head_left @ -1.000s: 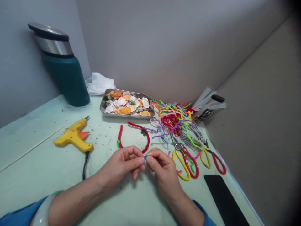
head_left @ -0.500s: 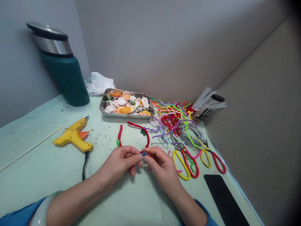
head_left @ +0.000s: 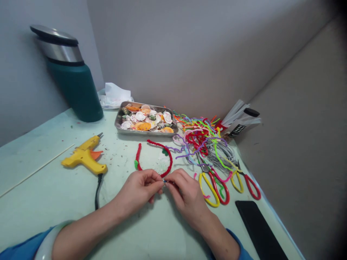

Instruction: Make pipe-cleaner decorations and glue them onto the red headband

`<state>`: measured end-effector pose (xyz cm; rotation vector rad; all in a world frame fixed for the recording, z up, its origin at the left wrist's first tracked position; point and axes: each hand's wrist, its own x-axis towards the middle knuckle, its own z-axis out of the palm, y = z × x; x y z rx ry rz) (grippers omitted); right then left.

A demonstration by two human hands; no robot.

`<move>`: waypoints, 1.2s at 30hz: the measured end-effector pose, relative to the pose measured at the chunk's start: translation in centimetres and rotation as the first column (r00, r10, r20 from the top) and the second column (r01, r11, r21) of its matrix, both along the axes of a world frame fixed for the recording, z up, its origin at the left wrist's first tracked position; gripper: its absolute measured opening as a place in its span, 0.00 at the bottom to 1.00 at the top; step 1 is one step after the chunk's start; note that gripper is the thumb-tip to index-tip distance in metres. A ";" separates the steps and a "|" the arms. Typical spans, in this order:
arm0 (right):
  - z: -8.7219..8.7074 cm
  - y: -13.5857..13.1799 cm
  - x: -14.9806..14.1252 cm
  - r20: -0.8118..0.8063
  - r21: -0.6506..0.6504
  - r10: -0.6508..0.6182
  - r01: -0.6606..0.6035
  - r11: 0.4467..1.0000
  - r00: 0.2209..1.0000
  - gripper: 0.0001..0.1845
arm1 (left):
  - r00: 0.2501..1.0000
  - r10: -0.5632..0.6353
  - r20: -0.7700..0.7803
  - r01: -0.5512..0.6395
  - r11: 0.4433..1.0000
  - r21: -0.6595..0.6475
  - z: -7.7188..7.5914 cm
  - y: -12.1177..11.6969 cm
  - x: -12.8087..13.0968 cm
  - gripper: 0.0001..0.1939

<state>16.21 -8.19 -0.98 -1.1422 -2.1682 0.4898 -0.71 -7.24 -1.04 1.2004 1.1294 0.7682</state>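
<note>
A tiny blue piece (head_left: 165, 181), perhaps pipe cleaner, is mostly hidden between my fingertips. My left hand (head_left: 143, 186) pinches it from the left with thumb and forefinger. From the right, my right hand (head_left: 185, 193) pinches it too, and the two sets of fingertips nearly meet. Just beyond them a red pipe cleaner (head_left: 170, 159) lies bent in an open loop on the table, a small green piece (head_left: 136, 164) wrapped on its left arm. A dark green bit (head_left: 165, 152) lies inside the loop by its right side.
A yellow glue gun (head_left: 85, 155) and a thin stick (head_left: 38, 169) lie at left. Behind are a green bottle (head_left: 77, 90) and a tray (head_left: 146, 133) of shells. Tangled pipe cleaners (head_left: 199, 141), scissors (head_left: 214, 189) and a black flat object (head_left: 258, 227) occupy the right.
The blue piece shows less between my fingertips. My right hand has turned slightly, its fingers more closed, and both hands sit a little lower.
</note>
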 end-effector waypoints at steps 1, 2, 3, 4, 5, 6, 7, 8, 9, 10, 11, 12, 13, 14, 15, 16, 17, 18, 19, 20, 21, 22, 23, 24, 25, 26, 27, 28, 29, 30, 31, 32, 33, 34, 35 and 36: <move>0.0 0.0 0.0 0.016 -0.005 0.006 -0.006 1.000 1.000 0.06 | 1.000 -0.003 0.002 0.003 1.000 0.000 0.0 0.0 0.0 0.09; 0.0 0.1 0.1 0.030 -0.009 0.012 -0.011 1.000 0.999 0.06 | 1.000 -0.004 0.003 0.004 1.000 -0.002 0.1 0.0 0.0 0.09; 0.0 0.1 0.1 0.042 -0.015 0.016 -0.015 1.000 0.999 0.06 | 1.000 -0.004 0.004 0.004 1.000 -0.005 0.1 0.0 0.0 0.10; 0.1 0.1 0.1 0.052 -0.022 0.018 -0.017 1.000 0.998 0.06 | 1.000 -0.003 0.008 0.003 1.000 -0.010 0.1 0.0 0.0 0.10; 0.1 0.0 0.1 0.060 -0.030 0.019 -0.017 0.999 0.998 0.06 | 1.000 -0.002 0.016 0.003 1.000 -0.016 0.1 0.0 0.0 0.10; 0.1 0.0 0.0 0.064 -0.038 0.018 -0.015 0.999 0.998 0.06 | 1.000 -0.002 0.026 0.003 1.000 -0.022 0.2 0.0 0.0 0.10; 0.1 -0.1 0.0 0.061 -0.046 0.015 -0.012 0.999 0.998 0.06 | 0.999 -0.005 0.041 0.006 0.999 -0.032 0.2 0.0 0.0 0.11; 0.1 -0.1 0.0 0.052 -0.054 0.013 -0.011 0.999 0.999 0.07 | 0.998 -0.010 0.059 0.012 0.999 -0.046 0.2 0.0 -0.1 0.11; 0.1 -0.2 -0.1 0.032 -0.059 0.010 -0.008 0.998 0.999 0.07 | 0.997 -0.016 0.080 0.021 0.998 -0.062 0.2 0.1 -0.1 0.12; 0.1 -0.3 -0.2 0.005 -0.063 0.006 -0.006 0.998 1.000 0.06 | 0.994 -0.020 0.104 0.029 0.996 -0.080 0.3 0.1 -0.1 0.12; 0.1 -0.3 -0.2 -0.029 -0.067 0.003 -0.005 0.998 1.000 0.06 | 0.991 -0.025 0.130 0.038 0.994 -0.099 0.3 0.1 -0.2 0.12; 0.1 -0.4 -0.3 -0.065 -0.072 -0.001 -0.003 0.997 0.998 0.06 | 0.987 -0.027 0.157 0.046 0.992 -0.117 0.4 0.1 -0.3 0.12; 0.0 -0.4 -0.4 -0.102 -0.080 -0.007 -0.002 0.997 0.995 0.06 | 0.982 -0.030 0.185 0.056 0.990 -0.133 0.4 0.1 -0.3 0.12; 0.0 -0.5 -0.5 -0.136 -0.089 -0.014 0.002 0.996 0.991 0.06 | 0.977 -0.033 0.212 0.065 0.987 -0.147 0.5 0.0 -0.4 0.12; 0.0 -0.5 -0.5 -0.168 -0.098 -0.022 0.005 0.995 0.986 0.06 | 0.970 -0.033 0.239 0.074 0.984 -0.163 0.5 0.0 -0.4 0.11; 0.0 -0.6 -0.6 -0.196 -0.110 -0.029 0.008 0.994 0.980 0.06 | 0.964 -0.033 0.266 0.083 0.980 -0.180 0.5 0.0 -0.5 0.11; 0.0 -0.6 -0.6 -0.223 -0.123 -0.039 0.012 0.992 0.974 0.06 | 0.956 -0.032 0.291 0.092 0.976 -0.197 0.5 0.0 -0.5 0.11; -0.1 -0.7 -0.7 -0.248 -0.137 -0.048 0.014 0.990 0.968 0.06 | 0.949 -0.028 0.315 0.099 0.972 -0.213 0.5 -0.1 -0.6 0.11; -0.1 -0.7 -0.7 -0.272 -0.155 -0.058 0.016 0.988 0.960 0.06 | 0.942 -0.022 0.336 0.104 0.968 -0.228 0.4 -0.1 -0.6 0.11; -0.1 -0.7 -0.7 -0.298 -0.177 -0.067 0.014 0.984 0.952 0.06 | 0.935 -0.015 0.354 0.106 0.965 -0.240 0.4 -0.1 -0.6 0.11; -0.2 -0.8 -0.8 -0.326 -0.207 -0.076 0.008 0.978 0.942 0.06 | 0.929 -0.007 0.371 0.108 0.961 -0.253 0.3 -0.1 -0.6 0.11; -0.3 -0.8 -0.8 -0.359 -0.242 -0.087 -0.003 0.970 0.929 0.06 | 0.922 0.000 0.387 0.112 0.957 -0.268 0.3 -0.1 -0.6 0.10; -0.4 -0.7 -0.8 -0.398 -0.282 -0.098 -0.020 0.959 0.912 0.06 | 0.915 0.003 0.404 0.123 0.950 -0.287 0.3 0.0 -0.6 0.10; -0.4 -0.7 -0.9 -0.444 -0.324 -0.111 -0.044 0.945 0.889 0.06 | 0.906 0.000 0.423 0.144 0.941 -0.308 0.2 0.0 -0.6 0.10; -0.5 -0.7 -1.0 -0.492 -0.366 -0.126 -0.073 0.928 0.861 0.06 | 0.897 -0.007 0.442 0.168 0.930 -0.327 0.2 0.0 -0.6 0.10; -0.6 -0.6 -1.1 -0.541 -0.403 -0.144 -0.105 0.909 0.829 0.05 | 0.888 -0.014 0.459 0.190 0.921 -0.340 0.2 0.0 -0.6 0.10; -0.6 -0.6 -1.2 -0.585 -0.430 -0.162 -0.134 0.893 0.795 0.05 | 0.881 -0.016 0.473 0.202 0.916 -0.345 0.3 0.0 -0.6 0.10; -0.7 -0.5 -1.3 -0.619 -0.445 -0.179 -0.154 0.882 0.764 0.04 | 0.876 -0.015 0.483 0.205 0.917 -0.344 0.3 0.0 -0.6 0.10; -0.7 -0.4 -1.4 -0.642 -0.447 -0.190 -0.160 0.880 0.743 0.04 | 0.875 -0.009 0.484 0.196 0.921 -0.337 0.3 0.1 -0.6 0.10; -0.7 -0.4 -1.4 -0.653 -0.435 -0.195 -0.152 0.888 0.731 0.04 | 0.877 0.000 0.480 0.181 0.926 -0.330 0.3 0.1 -0.7 0.10; -0.8 -0.3 -1.4 -0.654 -0.411 -0.192 -0.131 0.902 0.732 0.03 | 0.881 0.007 0.473 0.167 0.931 -0.325 0.3 0.1 -0.7 0.11; -0.7 -0.2 -1.4 -0.645 -0.379 -0.182 -0.104 0.920 0.742 0.03 | 0.886 0.010 0.463 0.157 0.934 -0.322 0.2 0.1 -0.7 0.11; -0.7 -0.2 -1.4 -0.627 -0.342 -0.167 -0.077 0.936 0.761 0.03 | 0.892 0.009 0.451 0.153 0.935 -0.321 0.2 0.2 -0.8 0.12; -0.7 -0.2 -1.3 -0.603 -0.305 -0.150 -0.053 0.951 0.783 0.03 | 0.899 0.005 0.438 0.151 0.935 -0.321 0.1 0.2 -0.8 0.12; -0.6 -0.2 -1.2 -0.576 -0.270 -0.132 -0.035 0.962 0.807 0.03 | 0.905 -0.001 0.425 0.151 0.935 -0.320 0.0 0.3 -0.8 0.13; -0.5 -0.3 -1.2 -0.546 -0.239 -0.119 -0.018 0.971 0.829 0.04 | 0.911 -0.008 0.413 0.153 0.935 -0.320 0.0 0.3 -0.9 0.13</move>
